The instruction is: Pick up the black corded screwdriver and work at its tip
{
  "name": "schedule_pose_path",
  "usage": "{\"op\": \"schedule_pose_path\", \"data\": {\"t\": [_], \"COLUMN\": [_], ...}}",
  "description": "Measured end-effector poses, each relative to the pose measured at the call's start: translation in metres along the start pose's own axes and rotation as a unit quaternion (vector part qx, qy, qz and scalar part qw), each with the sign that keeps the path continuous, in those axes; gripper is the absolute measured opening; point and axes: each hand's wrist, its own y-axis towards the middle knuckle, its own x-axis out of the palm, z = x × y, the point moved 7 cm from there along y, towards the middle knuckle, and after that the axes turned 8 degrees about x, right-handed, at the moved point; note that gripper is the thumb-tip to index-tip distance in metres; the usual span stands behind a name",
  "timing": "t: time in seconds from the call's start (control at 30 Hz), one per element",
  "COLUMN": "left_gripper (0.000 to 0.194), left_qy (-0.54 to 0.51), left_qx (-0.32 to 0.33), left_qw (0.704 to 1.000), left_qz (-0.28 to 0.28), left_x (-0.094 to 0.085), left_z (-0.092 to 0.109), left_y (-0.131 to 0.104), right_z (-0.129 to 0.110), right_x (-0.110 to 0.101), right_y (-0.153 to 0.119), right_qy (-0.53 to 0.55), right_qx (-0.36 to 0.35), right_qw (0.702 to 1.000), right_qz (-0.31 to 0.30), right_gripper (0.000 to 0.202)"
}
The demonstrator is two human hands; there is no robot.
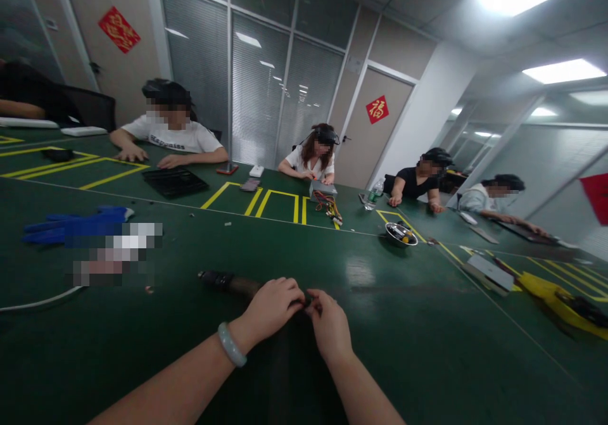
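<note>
A dark cylindrical tool with a narrow tip, perhaps an electric screwdriver, lies on the green table with its tip to the left. My left hand, with a pale bangle at the wrist, wraps over its right part, fingers bent. Close beside it, my right hand is pinched at the tool's right end, thumb and forefinger together. Whatever sits between those fingertips is small, dark and mostly hidden. The two hands' fingertips almost meet there.
Left lie blue gloves and a blurred item with a white cable. Ahead are a metal bowl, a water bottle and a grey box with wires. To the right lies a yellow item. Several people sit opposite.
</note>
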Motion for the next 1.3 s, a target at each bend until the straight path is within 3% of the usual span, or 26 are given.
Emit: {"op": "schedule_pose_path", "data": {"t": [0.33,0.53,0.7,0.9,1.1,1.3], "left_gripper": [0.012,0.009,0.01,0.01,0.018,0.02], "left_qy": [0.015,-0.012,-0.025,-0.02,-0.019,-0.009], "left_qx": [-0.024,-0.036,-0.047,-0.025,-0.024,0.025], "left_qw": [1.0,0.999,0.998,0.999,0.998,0.989], "left_qz": [0.011,0.022,0.027,0.032,0.059,0.147], "left_x": [0.003,0.0,0.002,0.002,-0.002,-0.023], "left_z": [0.003,0.002,0.0,0.001,0.002,0.011], "left_y": [0.0,0.0,0.0,-0.002,-0.003,-0.004], "right_z": [-0.005,-0.01,-0.01,-0.001,-0.002,0.001], "right_x": [0.004,0.007,0.003,0.007,0.007,0.01], "right_y": [0.002,0.009,0.017,0.021,0.021,0.024], "right_qy": [-0.042,-0.075,-0.076,0.003,-0.01,-0.041], "right_qx": [-0.034,-0.04,-0.026,0.027,0.052,0.061], "right_qw": [0.999,0.996,0.996,0.995,0.996,0.994], "right_qz": [0.002,-0.021,-0.045,-0.094,-0.078,-0.081], "right_gripper": [0.043,0.026,0.018,0.015,0.014,0.018]}}
